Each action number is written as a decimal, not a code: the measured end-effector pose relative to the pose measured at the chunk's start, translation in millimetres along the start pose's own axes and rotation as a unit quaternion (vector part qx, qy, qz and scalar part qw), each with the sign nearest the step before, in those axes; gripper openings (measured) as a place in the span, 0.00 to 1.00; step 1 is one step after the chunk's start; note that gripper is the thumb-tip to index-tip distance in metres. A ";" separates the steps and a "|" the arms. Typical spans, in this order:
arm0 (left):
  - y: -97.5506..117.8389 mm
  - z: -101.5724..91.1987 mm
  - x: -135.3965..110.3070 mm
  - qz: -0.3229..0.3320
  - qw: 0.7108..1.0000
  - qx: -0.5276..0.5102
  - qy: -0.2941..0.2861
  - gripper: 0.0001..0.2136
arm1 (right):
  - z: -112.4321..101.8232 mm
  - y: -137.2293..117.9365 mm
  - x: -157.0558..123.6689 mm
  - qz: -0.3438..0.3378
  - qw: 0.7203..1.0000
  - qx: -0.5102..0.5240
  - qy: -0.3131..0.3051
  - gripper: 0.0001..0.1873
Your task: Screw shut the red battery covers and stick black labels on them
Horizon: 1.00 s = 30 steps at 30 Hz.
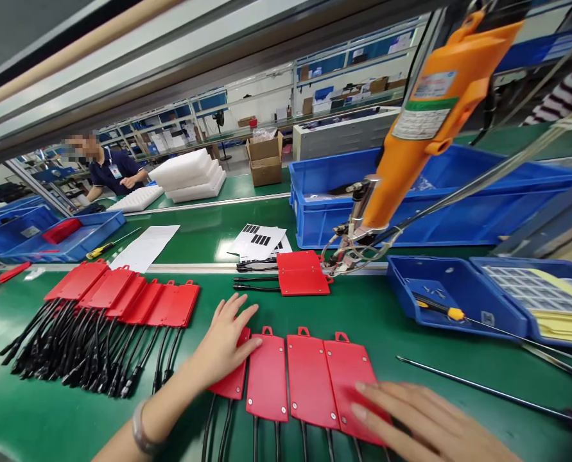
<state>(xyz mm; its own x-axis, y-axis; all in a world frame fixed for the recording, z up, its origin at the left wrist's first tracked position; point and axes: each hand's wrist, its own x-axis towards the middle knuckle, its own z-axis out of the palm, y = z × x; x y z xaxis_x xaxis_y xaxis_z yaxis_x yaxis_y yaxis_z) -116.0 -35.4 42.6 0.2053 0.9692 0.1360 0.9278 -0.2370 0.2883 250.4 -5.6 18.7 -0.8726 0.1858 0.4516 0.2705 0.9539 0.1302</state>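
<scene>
Head view: on the green bench (30, 417), the left hand (222, 341) lies open over the leftmost red case (230, 386) of four; the right hand (418, 414), fingers extended, perhaps touches the rightmost red case (350, 369), though blur obscures contact; light, flat pressure would best keep edges aligned

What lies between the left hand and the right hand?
In the head view, red panels lie side by side between the left hand and right hand.
</scene>
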 end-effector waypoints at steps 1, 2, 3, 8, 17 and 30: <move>1.5 -1.0 16.2 0.009 1.000 0.011 -0.012 0.26 | 0.9 4.4 -3.4 0.032 0.999 0.009 0.027 0.33; 3.2 -0.8 33.7 0.017 0.999 0.020 -0.021 0.28 | 2.8 8.5 -7.3 0.058 0.997 0.014 0.054 0.32; 5.0 0.4 51.7 0.027 0.999 0.026 -0.025 0.30 | 5.4 11.8 -11.2 0.079 0.994 0.015 0.073 0.31; 12.8 16.2 122.5 0.094 0.993 0.042 -0.049 0.36 | 11.5 16.1 -23.2 0.131 0.987 0.011 0.098 0.22; 9.2 6.3 121.3 0.101 0.994 0.025 -0.022 0.25 | 1.5 6.0 -15.8 0.193 0.972 0.067 0.119 0.19; 5.5 8.4 115.7 0.067 0.996 0.051 -0.007 0.34 | 3.8 4.8 -15.5 0.280 0.947 0.098 0.119 0.14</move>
<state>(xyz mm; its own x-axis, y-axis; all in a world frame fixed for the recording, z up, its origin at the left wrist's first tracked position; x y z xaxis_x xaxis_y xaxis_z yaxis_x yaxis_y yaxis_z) -84.6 76.0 52.0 0.3330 0.9305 0.1523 0.9186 -0.3566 0.1704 263.7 -3.0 9.0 -0.4916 0.6396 0.5909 0.5628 0.7512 -0.3449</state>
